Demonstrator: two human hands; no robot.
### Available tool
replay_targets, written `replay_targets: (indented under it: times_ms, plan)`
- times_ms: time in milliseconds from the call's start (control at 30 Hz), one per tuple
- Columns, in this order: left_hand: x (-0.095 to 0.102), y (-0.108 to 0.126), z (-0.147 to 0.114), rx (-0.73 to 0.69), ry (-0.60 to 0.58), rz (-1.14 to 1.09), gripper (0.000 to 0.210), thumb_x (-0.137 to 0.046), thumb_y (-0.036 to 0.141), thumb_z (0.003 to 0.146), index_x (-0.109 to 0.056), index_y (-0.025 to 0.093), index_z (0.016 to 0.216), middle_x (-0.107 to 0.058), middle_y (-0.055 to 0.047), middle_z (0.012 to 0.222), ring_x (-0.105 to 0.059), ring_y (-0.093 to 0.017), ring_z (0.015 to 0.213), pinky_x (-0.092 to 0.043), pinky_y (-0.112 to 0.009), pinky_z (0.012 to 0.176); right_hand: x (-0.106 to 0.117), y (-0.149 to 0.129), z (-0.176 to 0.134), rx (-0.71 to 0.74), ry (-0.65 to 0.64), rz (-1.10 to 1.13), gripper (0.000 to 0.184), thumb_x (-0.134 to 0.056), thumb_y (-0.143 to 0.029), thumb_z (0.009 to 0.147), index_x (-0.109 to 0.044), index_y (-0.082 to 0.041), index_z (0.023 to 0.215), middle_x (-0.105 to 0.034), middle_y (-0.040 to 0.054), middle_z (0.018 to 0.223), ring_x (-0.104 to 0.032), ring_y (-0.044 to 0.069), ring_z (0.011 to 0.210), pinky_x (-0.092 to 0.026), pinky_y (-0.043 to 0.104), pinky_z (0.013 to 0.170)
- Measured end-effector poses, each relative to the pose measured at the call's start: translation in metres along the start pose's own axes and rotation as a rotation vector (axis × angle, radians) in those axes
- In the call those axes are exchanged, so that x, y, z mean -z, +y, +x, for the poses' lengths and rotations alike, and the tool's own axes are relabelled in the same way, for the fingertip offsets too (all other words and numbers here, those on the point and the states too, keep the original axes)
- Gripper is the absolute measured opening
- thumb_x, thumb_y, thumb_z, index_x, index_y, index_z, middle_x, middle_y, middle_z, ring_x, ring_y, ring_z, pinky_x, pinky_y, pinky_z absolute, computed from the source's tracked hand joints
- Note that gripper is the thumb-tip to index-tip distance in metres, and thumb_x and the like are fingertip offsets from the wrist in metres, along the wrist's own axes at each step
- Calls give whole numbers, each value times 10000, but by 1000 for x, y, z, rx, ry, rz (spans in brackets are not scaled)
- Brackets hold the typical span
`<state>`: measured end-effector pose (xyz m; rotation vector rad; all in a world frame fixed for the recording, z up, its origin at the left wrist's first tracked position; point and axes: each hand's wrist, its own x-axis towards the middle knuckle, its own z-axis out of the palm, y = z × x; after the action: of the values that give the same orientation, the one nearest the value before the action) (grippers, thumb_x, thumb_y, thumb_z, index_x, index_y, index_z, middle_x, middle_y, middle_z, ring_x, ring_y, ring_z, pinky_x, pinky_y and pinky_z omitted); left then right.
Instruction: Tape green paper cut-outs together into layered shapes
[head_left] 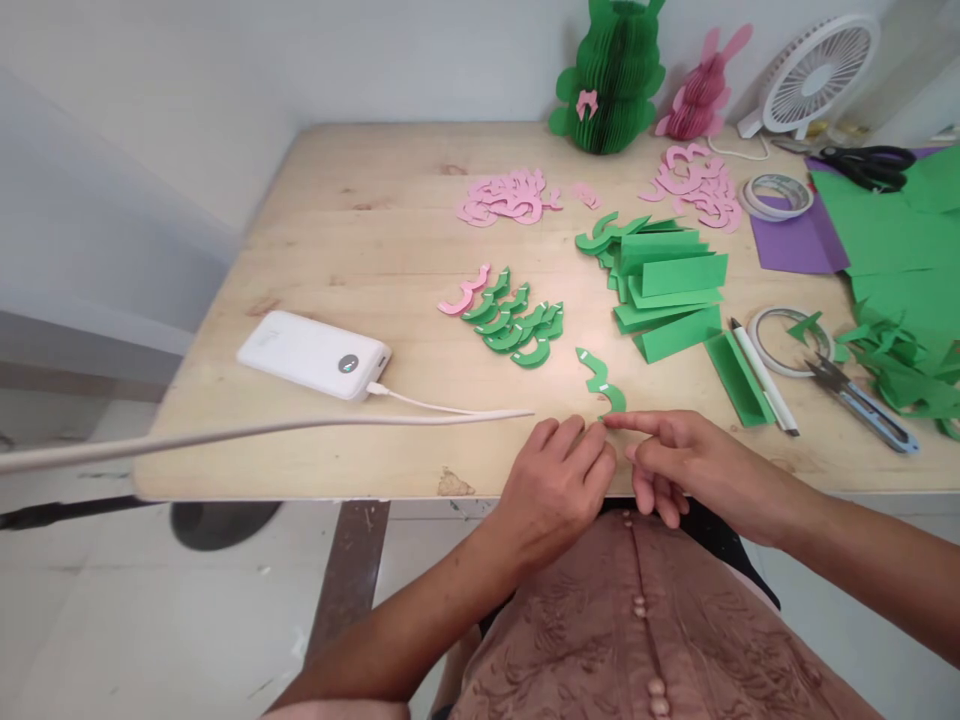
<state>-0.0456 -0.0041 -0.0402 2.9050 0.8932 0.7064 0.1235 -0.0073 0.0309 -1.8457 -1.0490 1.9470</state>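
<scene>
A wavy green paper cut-out (598, 378) with small white strips on it lies flat near the table's front edge. The tip of my right hand's (671, 455) stretched index finger touches its lower end; the other fingers are loosely bent with nothing in them. Beside that end, my left hand (562, 470) rests on the table with its fingers curled under. Whatever those fingers hold, if anything, is hidden. Just beyond lie several overlapping green cut-outs (517, 325) with white strips, and a pink cut-out (466, 292) at their left.
A white power bank (311, 352) with a cable lies left. Folded green strips (671, 285), a white pen (763, 375), tape rolls (776, 197), a craft knife (862, 405) and scissors (870, 165) lie right. Honeycomb paper figures (615, 85) and a fan (817, 80) stand behind pink cut-outs (506, 197).
</scene>
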Motion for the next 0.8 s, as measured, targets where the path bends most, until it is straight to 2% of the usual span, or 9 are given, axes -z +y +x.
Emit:
replay_targets:
  times_ms: [233, 467, 800]
  plan:
    - [4, -5, 2, -58, -31, 28, 112, -472, 151, 897, -583, 132, 891, -646, -95, 1048, -539, -202, 831, -391, -345, 696, -2, 5, 1, 16, -14, -46, 632, -444, -171, 841, -316, -88, 1455, -618, -28, 522, -509, 72, 359, -359, 164, 383]
    - [3, -5, 0, -69, -55, 38, 106, -476, 166, 891, -579, 141, 884, -645, -92, 1065, -531, -206, 827, -392, -363, 703, -1, 16, 3, 127, -2, -182, 650, -461, -214, 833, -322, -126, 1463, -604, -40, 541, -513, 89, 387, -405, 195, 416]
    - [3, -5, -1, -58, -55, 42, 104, -478, 162, 894, -581, 144, 896, -641, -100, 1110, -543, -214, 877, -403, -366, 743, 6, 24, 3, 284, 147, -467, 519, -435, -210, 856, -490, -168, 1371, -606, -27, 560, -498, 101, 418, -385, 207, 436]
